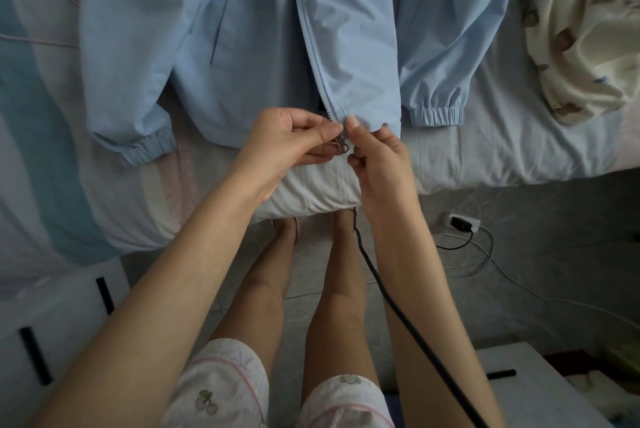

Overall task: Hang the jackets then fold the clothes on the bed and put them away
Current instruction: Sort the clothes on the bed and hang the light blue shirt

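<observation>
Jacket [242,29], light blue, lies flat on the bed [485,150], front up, hem at the near edge, both sleeves spread to the sides. Left hand [287,143] pinches the zipper slider [338,143] at the hem. Right hand [377,164] pinches the hem corner just beside the zipper (thumb on top). Cream patterned garment [585,46] bunched at the far right, well apart from the jacket.
</observation>
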A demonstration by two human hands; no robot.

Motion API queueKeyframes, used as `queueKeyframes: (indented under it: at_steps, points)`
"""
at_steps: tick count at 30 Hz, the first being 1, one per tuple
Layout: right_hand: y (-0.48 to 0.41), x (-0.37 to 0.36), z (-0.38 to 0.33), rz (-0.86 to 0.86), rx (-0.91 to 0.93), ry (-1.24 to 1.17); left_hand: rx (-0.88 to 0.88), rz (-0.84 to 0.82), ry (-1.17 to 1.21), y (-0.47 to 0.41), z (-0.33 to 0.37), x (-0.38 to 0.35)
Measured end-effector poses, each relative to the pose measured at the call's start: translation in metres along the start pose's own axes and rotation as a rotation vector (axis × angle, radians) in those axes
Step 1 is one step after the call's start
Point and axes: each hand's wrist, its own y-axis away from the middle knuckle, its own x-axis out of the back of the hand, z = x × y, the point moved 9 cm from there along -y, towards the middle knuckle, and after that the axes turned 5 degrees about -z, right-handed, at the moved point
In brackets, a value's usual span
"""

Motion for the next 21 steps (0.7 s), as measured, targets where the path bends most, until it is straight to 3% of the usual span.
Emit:
queueKeyframes:
  at_steps: [5, 9, 13, 21]
  points:
    - [0.002, 0.005, 0.01, -0.01, -0.018, 0.031, -0.071, 0.07, -0.1, -0.002, -0.01, 0.002]
    - [0.008, 0.009, 0.021, -0.135, -0.141, -0.099, -0.228, 0.096, -0.312, 0.0, -0.011, -0.001]
    - [0.012, 0.015, 0.022, -0.139, -0.191, -0.102, -0.372, 0.157, -0.484, 0.007, -0.01, -0.007]
    - [0.008, 0.031, 0.021, 0.04, -0.248, 0.315, -0.525, 0.225, -0.83, 0.014, -0.011, -0.012]
